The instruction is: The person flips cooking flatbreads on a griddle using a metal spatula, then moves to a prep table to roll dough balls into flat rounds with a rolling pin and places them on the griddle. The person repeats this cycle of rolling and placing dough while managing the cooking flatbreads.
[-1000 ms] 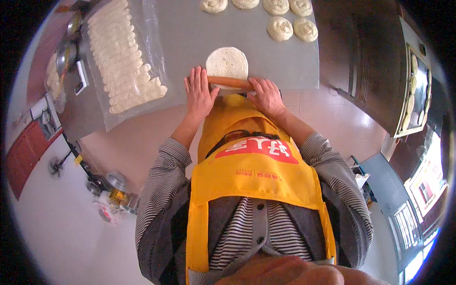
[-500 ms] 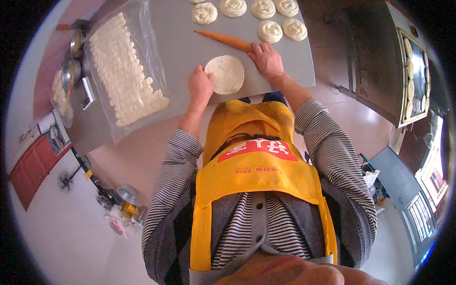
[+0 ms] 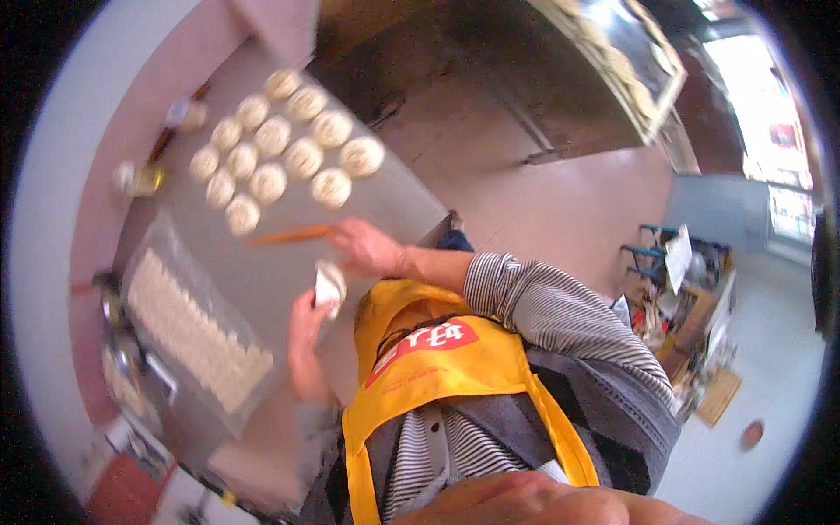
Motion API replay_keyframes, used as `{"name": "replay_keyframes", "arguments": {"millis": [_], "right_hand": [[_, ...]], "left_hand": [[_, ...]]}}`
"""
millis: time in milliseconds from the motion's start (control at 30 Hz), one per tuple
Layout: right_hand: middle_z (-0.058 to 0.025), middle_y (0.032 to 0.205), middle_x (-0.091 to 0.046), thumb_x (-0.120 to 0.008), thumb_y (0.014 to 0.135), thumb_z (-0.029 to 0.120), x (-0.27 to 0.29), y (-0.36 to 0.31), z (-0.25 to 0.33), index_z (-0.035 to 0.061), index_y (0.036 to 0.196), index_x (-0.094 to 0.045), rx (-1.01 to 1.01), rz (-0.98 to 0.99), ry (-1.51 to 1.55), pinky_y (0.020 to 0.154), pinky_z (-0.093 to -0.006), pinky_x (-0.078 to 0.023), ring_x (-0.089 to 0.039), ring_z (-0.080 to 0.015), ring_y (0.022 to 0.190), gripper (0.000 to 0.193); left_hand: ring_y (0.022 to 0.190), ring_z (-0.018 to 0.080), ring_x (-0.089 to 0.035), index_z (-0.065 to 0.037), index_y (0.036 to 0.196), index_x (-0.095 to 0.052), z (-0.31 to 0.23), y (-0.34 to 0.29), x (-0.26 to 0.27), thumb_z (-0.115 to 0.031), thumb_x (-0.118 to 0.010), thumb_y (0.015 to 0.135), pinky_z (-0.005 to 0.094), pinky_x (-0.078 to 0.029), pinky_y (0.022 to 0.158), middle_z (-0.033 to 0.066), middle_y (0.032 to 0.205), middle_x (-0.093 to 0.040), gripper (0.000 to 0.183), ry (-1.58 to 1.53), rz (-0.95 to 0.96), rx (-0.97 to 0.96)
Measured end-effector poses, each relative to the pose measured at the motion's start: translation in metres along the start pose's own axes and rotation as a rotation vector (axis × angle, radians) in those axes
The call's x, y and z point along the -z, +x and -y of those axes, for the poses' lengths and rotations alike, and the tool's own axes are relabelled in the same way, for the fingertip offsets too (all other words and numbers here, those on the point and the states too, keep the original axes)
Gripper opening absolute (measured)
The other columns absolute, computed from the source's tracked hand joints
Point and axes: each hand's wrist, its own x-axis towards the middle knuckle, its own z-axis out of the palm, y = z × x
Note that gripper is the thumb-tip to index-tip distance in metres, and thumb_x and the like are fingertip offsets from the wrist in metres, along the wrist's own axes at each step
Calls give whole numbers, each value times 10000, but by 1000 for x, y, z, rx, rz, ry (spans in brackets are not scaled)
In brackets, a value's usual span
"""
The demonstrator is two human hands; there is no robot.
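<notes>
My left hand (image 3: 308, 328) grips a flat dough round (image 3: 331, 289), lifted off the table and folded over at its edge. Just beyond it, my right hand (image 3: 367, 249), a little blurred, is closed on the near end of a tapered wooden rolling pin (image 3: 284, 235). The pin lies across the grey table (image 3: 206, 271), pointing left. Past the pin sit several coiled dough rounds (image 3: 268, 182) in loose rows. To the left, a slab of dough strips (image 3: 188, 324) lies packed together on clear plastic sheeting (image 3: 166, 236).
At upper right stands a dark cabinet (image 3: 490, 79) with a tray (image 3: 643, 131) of flat rounds on it. Bowls (image 3: 122, 346) and a white flat device (image 3: 162, 372) sit along the table's left side. Tiled floor (image 3: 525, 201) lies right of the table; a cluttered stand (image 3: 691, 332) is farther right.
The view has swung to the right. My left hand has raised the dough round, which lay flat on the table before. My right hand stays at the rolling pin's end.
</notes>
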Motion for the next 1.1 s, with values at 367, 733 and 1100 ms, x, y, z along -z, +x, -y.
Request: {"name": "replay_keyframes", "arguments": {"millis": [367, 733, 1100], "right_hand": [[-66, 1078, -679, -610, 999, 377, 231, -97, -66, 15, 1226, -615, -263, 317, 975, 902, -322, -498, -592, -141, 1012, 427], [-55, 1043, -702, -679, 921, 119, 476, -206, -164, 28, 1174, -646, -554, -280, 501, 900, -329, -511, -621, -133, 994, 271], [-112, 912, -708, -668, 867, 85, 706, -234, -371, -11, 1080, -687, -903, -828, 254, 823, -331, -520, -647, -159, 866, 234]], "left_hand": [[968, 134, -640, 16, 1097, -693, -267, 59, -170, -93, -751, 848, 308, -519, 833, 66, 1118, -688, 278, 417, 822, -244], [715, 171, -649, -5, 1036, -697, -482, 175, -428, -116, -712, 827, 348, -517, 688, 156, 804, -689, 237, 953, 955, -631], [848, 272, -693, -17, 1048, -701, -706, 389, -723, -140, -697, 825, 401, -530, 774, 185, 952, -718, 255, 1350, 1163, -1124]]}}
